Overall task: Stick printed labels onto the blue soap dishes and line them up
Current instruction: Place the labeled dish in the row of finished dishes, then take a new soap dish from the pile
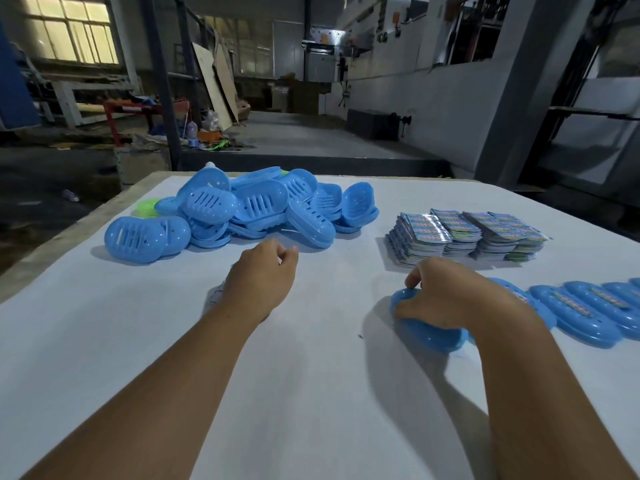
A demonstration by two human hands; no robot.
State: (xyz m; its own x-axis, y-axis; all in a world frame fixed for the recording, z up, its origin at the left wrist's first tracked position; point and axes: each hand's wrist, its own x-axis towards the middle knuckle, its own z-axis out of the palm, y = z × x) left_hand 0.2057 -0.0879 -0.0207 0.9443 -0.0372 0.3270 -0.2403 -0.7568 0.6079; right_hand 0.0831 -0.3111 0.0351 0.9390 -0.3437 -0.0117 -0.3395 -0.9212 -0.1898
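While the right hand (446, 299) rests on top of it, one blue soap dish (429, 329) lies on the white table (311, 375), near the front and to the right. The fingers curl over the far edge of the dish and the thumb side presses on its near side, so the hand grips it. The hand hides the top of the dish, so it is hard to tell if a label is on it yet. It looks as if the hand is pressing a label flat, or setting the dish at the end of the row.

Just to the right of that dish, a row of labelled dishes (588, 311) runs off toward the table's right edge. They touch and lap over one another, each with a bright strip on top. They are probably lined up like this so the done ones stay apart from the rest.

Behind the right hand sit the stacks of printed labels (467, 235), close enough to reach fast.

The left hand (265, 275) hovers over the middle of the table with its fingers loosely curled. It seems to hold nothing, though the inside of the hand is hidden. It points toward the pile of plain blue dishes (242, 206) at the back left, maybe to fetch the next one. A green dish (148, 206) peeks out beside the pile.
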